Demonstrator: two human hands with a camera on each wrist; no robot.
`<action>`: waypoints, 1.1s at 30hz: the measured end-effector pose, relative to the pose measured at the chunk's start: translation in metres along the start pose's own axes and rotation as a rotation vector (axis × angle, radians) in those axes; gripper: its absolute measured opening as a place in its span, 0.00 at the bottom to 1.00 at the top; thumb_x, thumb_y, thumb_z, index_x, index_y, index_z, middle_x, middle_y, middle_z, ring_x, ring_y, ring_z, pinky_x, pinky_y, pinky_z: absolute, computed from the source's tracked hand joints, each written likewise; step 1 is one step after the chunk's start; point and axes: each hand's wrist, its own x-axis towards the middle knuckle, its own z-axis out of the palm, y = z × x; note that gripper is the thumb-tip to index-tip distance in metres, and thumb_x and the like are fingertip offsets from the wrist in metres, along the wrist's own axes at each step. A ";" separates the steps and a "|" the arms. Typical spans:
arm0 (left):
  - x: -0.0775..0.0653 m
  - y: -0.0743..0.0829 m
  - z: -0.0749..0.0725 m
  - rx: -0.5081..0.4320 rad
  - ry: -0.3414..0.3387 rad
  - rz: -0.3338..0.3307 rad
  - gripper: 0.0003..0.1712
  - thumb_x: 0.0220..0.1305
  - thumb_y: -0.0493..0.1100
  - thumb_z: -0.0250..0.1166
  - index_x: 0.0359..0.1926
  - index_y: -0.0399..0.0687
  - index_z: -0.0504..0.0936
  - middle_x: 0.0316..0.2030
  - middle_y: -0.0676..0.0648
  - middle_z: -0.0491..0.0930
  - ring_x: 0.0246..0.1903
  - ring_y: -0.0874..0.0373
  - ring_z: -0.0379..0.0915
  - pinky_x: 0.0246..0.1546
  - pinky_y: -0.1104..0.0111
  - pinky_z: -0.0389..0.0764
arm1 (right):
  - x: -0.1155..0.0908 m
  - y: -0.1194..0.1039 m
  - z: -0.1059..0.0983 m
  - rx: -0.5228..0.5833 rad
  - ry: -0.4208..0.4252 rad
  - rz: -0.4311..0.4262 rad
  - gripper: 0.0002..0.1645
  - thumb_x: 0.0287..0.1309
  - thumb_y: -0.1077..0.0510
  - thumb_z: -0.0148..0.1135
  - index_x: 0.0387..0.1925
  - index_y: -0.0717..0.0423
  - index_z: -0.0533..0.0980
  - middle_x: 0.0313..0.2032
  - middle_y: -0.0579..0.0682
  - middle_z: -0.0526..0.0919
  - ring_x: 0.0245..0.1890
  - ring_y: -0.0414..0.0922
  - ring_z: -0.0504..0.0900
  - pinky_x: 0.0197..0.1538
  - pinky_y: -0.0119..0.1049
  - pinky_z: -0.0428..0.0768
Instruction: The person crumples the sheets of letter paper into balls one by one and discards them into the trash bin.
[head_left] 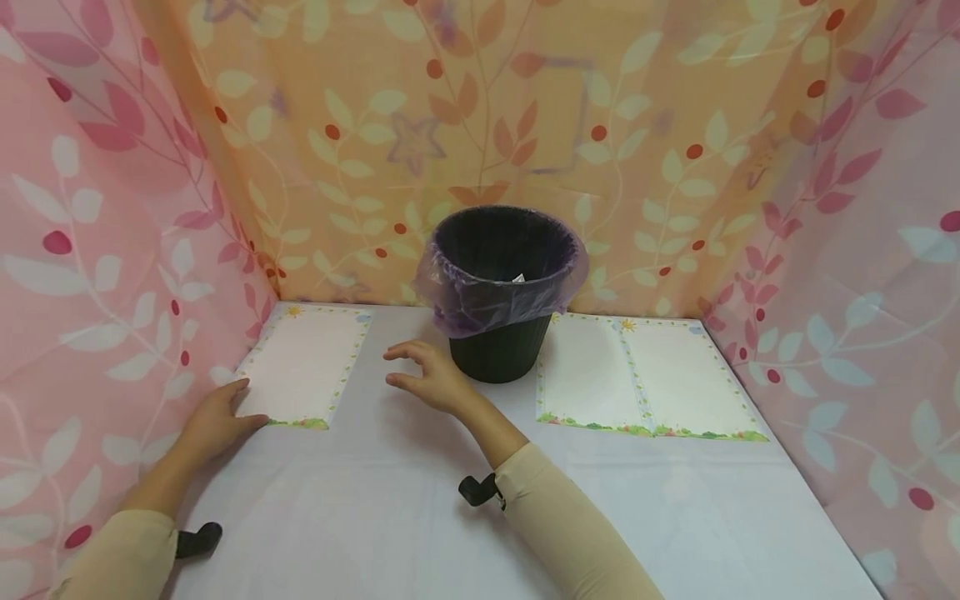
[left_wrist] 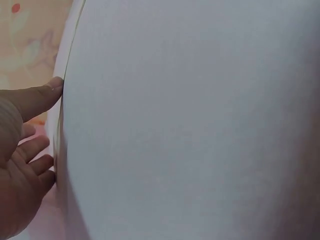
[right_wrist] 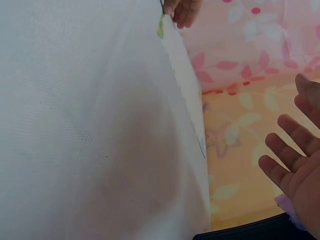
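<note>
The bordered paper sheet lies flat on the far left of the white-covered table; the left hand rests at its near left corner, thumb and fingers spread well apart, gripping nothing. The right hand, empty with fingers loosely parted, hovers between that sheet and a black bin lined with a purple plastic bag. Two matching sheets lie side by side right of the bin. A leaf-patterned orange curtain hangs behind.
</note>
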 end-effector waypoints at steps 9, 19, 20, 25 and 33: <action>-0.003 0.021 0.006 0.063 -0.058 0.015 0.56 0.59 0.57 0.75 0.70 0.19 0.60 0.65 0.18 0.64 0.66 0.21 0.57 0.66 0.32 0.60 | 0.003 0.013 0.001 0.014 0.008 0.055 0.22 0.63 0.54 0.72 0.57 0.53 0.82 0.59 0.46 0.83 0.63 0.44 0.77 0.68 0.44 0.74; -0.010 0.039 0.022 0.080 -0.082 0.080 0.55 0.54 0.56 0.79 0.67 0.19 0.66 0.62 0.19 0.70 0.64 0.22 0.63 0.65 0.34 0.64 | 0.003 0.031 0.005 0.011 0.015 0.107 0.21 0.63 0.54 0.72 0.57 0.53 0.82 0.58 0.48 0.84 0.61 0.48 0.78 0.67 0.44 0.75; -0.011 0.041 0.022 0.077 -0.085 0.088 0.53 0.53 0.55 0.79 0.66 0.20 0.68 0.62 0.20 0.71 0.64 0.22 0.64 0.65 0.34 0.65 | 0.003 0.033 0.006 0.011 0.013 0.113 0.21 0.63 0.54 0.72 0.57 0.53 0.82 0.57 0.48 0.84 0.61 0.48 0.78 0.66 0.43 0.75; -0.016 0.040 0.016 0.012 -0.090 0.101 0.49 0.53 0.51 0.80 0.67 0.27 0.70 0.61 0.28 0.77 0.58 0.28 0.74 0.59 0.38 0.74 | 0.007 0.043 0.010 0.000 0.011 0.135 0.22 0.63 0.53 0.72 0.57 0.53 0.82 0.57 0.49 0.84 0.61 0.48 0.77 0.66 0.43 0.76; -0.013 0.030 0.004 -0.098 -0.168 0.141 0.49 0.56 0.44 0.78 0.72 0.29 0.64 0.72 0.24 0.61 0.73 0.22 0.47 0.69 0.30 0.52 | 0.015 0.057 0.014 0.019 0.016 0.179 0.23 0.62 0.54 0.73 0.58 0.55 0.82 0.60 0.52 0.83 0.66 0.49 0.76 0.71 0.45 0.72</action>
